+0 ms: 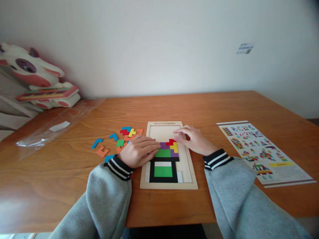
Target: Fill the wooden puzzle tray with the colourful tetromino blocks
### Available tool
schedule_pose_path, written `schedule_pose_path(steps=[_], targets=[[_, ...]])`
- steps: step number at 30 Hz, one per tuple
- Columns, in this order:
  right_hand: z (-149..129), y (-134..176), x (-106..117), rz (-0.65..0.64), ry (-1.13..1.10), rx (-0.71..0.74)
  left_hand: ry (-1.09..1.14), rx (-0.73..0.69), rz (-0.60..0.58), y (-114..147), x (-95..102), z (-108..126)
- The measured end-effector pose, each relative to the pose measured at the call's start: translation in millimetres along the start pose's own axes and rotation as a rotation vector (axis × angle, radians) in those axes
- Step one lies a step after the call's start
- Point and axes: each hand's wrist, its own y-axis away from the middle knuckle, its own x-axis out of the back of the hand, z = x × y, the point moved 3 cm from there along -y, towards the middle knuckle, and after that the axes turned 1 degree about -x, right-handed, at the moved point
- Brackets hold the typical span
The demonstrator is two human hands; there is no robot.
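A light wooden puzzle tray [192, 177] lies on the desk with coloured pieces fitted in its lower part. My left hand [137, 151] rests across the tray's left edge, fingers flat and close together, their tips over a purple piece [163, 145]. Partly beneath that hand are the pieces on the tray's left side. My right hand [195, 139] hovers at the tray's right side, thumb and forefinger slightly apart near a red piece [171, 142] and a yellow piece [175, 148]. Black strips frame a green block [163, 171] below, with a white piece [179, 177] beside it.
Loose pieces, among them a blue piece [96, 143] and an orange piece [102, 151], lie left of the tray. A printed pattern sheet [266, 152] is at the right. Farther left are a clear plastic bag [42, 141] and a cow-shaped toy keyboard [47, 94].
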Motion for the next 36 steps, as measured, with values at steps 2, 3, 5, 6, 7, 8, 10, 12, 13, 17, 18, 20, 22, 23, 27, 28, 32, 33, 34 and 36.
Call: schedule_pose_path(steps=[2,3,5,6,7,8,10,12,13,17,18,20,22,23,27,28,32,33,34,36], targets=[[3.5,-1.3,-0.3,0.077,-0.034,0.011,-0.067,0.060,0.056,6.6,10.7,-10.4],[5.1,-1.7,-0.6,0.114,-0.042,0.019,-0.103,0.091,0.081,10.8,16.4,-16.0],[8.1,-1.3,-1.6,0.178,-0.046,0.035,-0.178,0.152,0.118,20.2,27.7,-27.2],[9.4,-0.6,-2.1,0.209,-0.049,0.040,-0.212,0.181,0.128,25.2,33.1,-32.4],[10.7,0.7,-2.6,0.238,-0.055,0.041,-0.239,0.206,0.134,30.3,38.2,-37.1],[12.0,2.2,-2.8,0.269,-0.065,0.037,-0.262,0.231,0.139,35.3,43.1,-41.4],[14.5,5.8,-3.2,0.315,-0.080,0.021,-0.294,0.271,0.147,45.2,52.2,-48.2],[16.9,8.9,-3.3,0.330,-0.088,0.000,-0.310,0.303,0.150,54.9,59.7,-53.2],[17.9,10.1,-3.1,0.330,-0.096,-0.013,-0.310,0.315,0.144,59.6,62.5,-55.0],[18.9,12.1,-1.1,0.346,-0.128,-0.049,-0.258,0.331,0.058,73.6,65.3,-58.5],[18.2,12.2,-0.7,0.348,-0.127,-0.049,-0.239,0.326,0.034,75.3,64.1,-58.3],[16.3,12.2,-0.3,0.344,-0.115,-0.041,-0.200,0.310,-0.004,76.4,60.4,-56.4],[14.9,12.3,-0.2,0.344,-0.099,-0.035,-0.182,0.291,-0.027,75.3,56.0,-53.4],[14.6,12.4,-0.1,0.348,-0.093,-0.035,-0.187,0.281,-0.035,74.4,53.8,-51.7],[15.1,12.6,0.4,0.377,-0.088,-0.024,-0.215,0.281,-0.060,72.6,47.0,-48.2],[15.3,12.4,0.4,0.383,-0.087,-0.020,-0.208,0.285,-0.066,73.0,45.8,-48.3],[15.1,11.8,0.2,0.395,-0.080,-0.003,-0.192,0.303,-0.075,75.6,43.8,-50.7],[14.8,11.7,0.1,0.396,-0.079,0.001,-0.193,0.305,-0.077,76.0,43.6,-51.2],[14.5,11.6,0.1,0.397,-0.080,0.004,-0.191,0.305,-0.079,76.1,43.5,-51.4],[14.1,11.6,0.2,0.402,-0.083,0.011,-0.184,0.304,-0.082,75.8,43.3,-51.1]])
